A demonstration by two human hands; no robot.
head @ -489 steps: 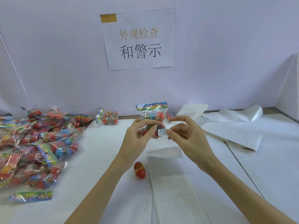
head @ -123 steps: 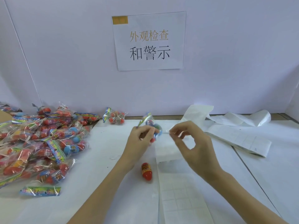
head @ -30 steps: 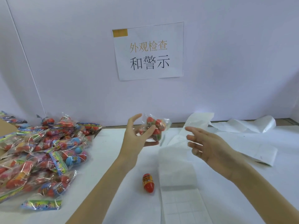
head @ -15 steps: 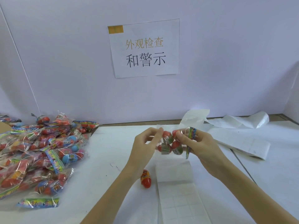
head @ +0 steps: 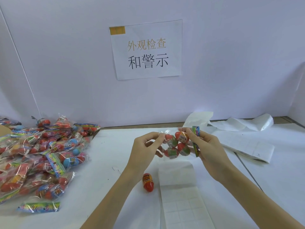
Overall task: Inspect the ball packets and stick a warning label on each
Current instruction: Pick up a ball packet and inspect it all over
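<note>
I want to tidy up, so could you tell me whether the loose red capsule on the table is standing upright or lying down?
Lying down. The red capsule rests on its side on the table.

Packet pile (head: pixel 41 156) left of label sheet (head: pixel 179 195)

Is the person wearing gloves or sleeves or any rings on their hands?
No. The left hand and right hand are both bare, with no gloves. No rings, watch or bracelet show on the fingers or wrists. Both forearms are bare too, right down to the bottom edge of the picture, so no sleeve is in view. The fingernails look short and plain.
</note>
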